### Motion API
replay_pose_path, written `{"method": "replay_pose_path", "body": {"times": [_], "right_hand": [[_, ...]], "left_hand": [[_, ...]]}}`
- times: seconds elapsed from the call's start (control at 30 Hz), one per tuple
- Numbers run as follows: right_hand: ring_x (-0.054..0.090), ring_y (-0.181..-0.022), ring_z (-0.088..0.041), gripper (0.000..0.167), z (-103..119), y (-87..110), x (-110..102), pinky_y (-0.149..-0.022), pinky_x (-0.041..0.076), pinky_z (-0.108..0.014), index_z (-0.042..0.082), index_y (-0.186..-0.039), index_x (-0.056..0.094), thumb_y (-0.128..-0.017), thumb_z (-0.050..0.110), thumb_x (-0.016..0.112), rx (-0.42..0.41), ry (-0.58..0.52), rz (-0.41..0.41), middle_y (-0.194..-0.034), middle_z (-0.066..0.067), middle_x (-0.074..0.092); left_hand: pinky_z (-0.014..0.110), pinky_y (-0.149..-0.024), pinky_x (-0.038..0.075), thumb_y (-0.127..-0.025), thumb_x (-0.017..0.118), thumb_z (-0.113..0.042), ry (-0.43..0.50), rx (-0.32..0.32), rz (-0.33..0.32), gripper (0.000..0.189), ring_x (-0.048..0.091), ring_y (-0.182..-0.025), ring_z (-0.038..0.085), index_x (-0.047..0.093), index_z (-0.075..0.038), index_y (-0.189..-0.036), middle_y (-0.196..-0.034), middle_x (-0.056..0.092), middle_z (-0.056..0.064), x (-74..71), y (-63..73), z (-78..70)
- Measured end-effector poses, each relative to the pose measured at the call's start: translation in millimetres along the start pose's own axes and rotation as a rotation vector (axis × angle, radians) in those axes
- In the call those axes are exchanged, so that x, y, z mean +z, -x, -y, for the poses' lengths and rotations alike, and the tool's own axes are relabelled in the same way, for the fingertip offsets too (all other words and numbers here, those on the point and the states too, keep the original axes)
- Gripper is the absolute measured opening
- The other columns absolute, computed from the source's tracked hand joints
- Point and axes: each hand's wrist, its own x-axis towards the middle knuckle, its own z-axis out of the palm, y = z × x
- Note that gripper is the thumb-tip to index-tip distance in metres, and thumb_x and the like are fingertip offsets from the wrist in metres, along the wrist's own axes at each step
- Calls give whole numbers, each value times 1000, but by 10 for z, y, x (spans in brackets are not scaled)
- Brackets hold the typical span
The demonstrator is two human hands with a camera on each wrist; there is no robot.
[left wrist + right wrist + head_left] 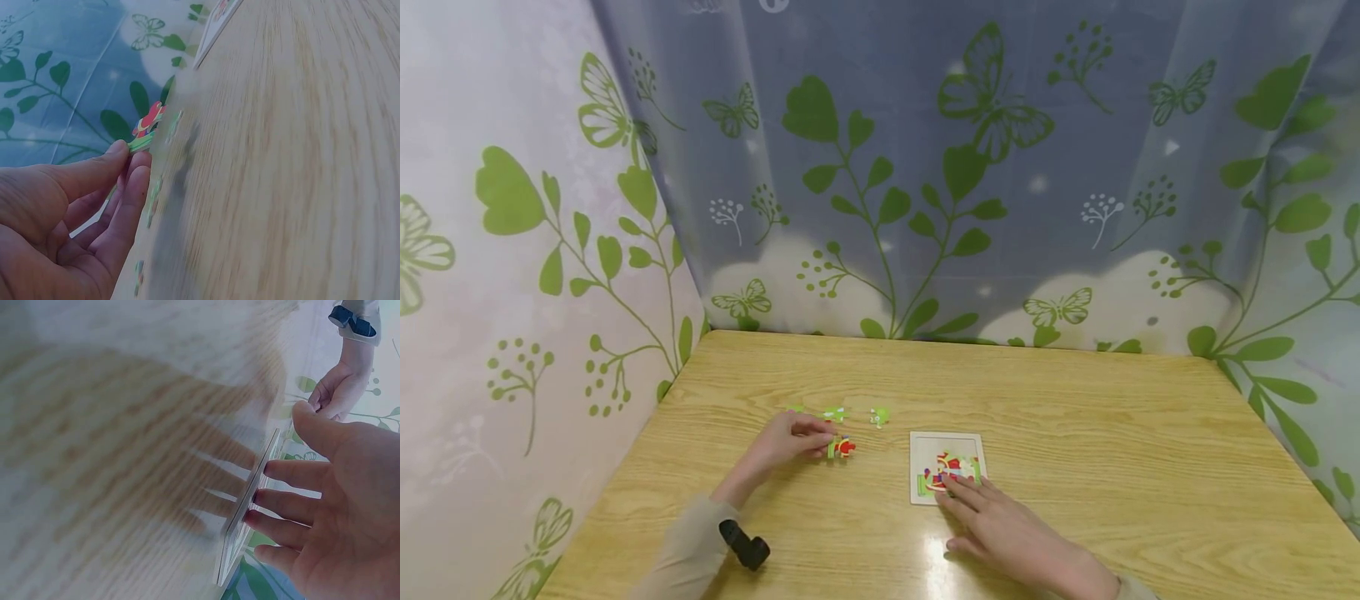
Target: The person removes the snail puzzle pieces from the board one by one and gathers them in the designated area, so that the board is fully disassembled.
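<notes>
My left hand (781, 442) pinches a red and green puzzle piece (845, 447) between thumb and fingertips. Seen from the left wrist, the piece (147, 125) sticks out past the thumb, close over the table. Straight fingers of my right hand (1003, 529) rest on the near part of a square puzzle board (927, 443) with a pale frame. Inside the board, several joined pieces (951, 462) in red, yellow and green lie partly under those fingers. The right wrist view shows the fingertips at the board's edge (247, 515).
Loose green pieces lie on the wooden table (1075, 417) beyond the left hand, one (833, 413) near its fingers and another (880, 417) farther right. Patterned curtain (880, 208) borders the table at the back and sides. A black band (745, 546) sits on the left sleeve.
</notes>
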Motion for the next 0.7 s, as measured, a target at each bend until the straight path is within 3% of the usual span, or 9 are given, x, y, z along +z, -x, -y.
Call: {"method": "replay_pose_path", "body": {"times": [0.23,0.43,0.7], "right_hand": [[49,-137,-34,59,17,-6,-16,-111,41,-54,0,-143,55,-102,43,57,17,-30,38,-151,-20,49],[50,-137,-34,59,22,-5,-9,-110,42,-54,-1,-142,56,-101,42,59,11,-22,22,-150,-21,49],[50,-137,-34,59,27,-7,-18,-110,41,-55,0,-142,56,-101,43,58,23,-32,25,-151,-21,49]], "left_hand": [[27,-74,60,-96,71,-13,24,-57,-48,25,69,-84,13,73,6,-113,-97,75,11,-245,94,90],[24,-71,59,-95,71,-9,24,-102,-116,26,68,-80,9,71,10,-114,-99,76,11,-444,157,167],[24,-67,58,-94,72,-8,-73,-145,-170,23,67,-75,8,73,9,-109,-93,76,12,-568,234,224]]}}
